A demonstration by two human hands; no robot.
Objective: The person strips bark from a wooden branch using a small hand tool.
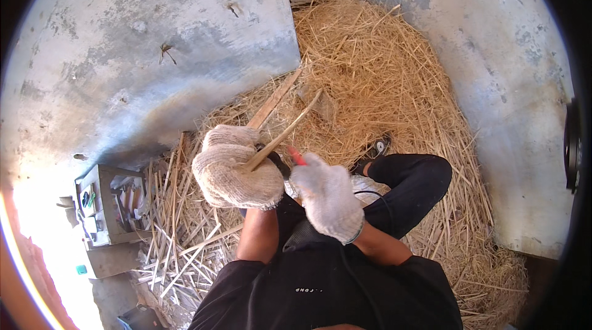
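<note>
My left hand (239, 169), in a thick off-white knit glove, is closed around a thin pale strip of split wood or bamboo (293, 125). The strip slants up and away to the right from the glove. My right hand (328, 197), in a similar glove, is closed on a tool with a red part (296, 156) at its far end; it is blurred and its kind is unclear. Both hands are close together in front of my lap. A dark piece (275, 162) shows between them, partly hidden by the left glove and the strip.
A heap of straw-like shavings (376, 65) spreads ahead and to the right. A flat wooden slat (275, 100) lies beyond my left hand. Loose strips (179, 256) litter the left floor, near a small wooden cabinet (102, 206). Stained walls (185, 34) stand left and right.
</note>
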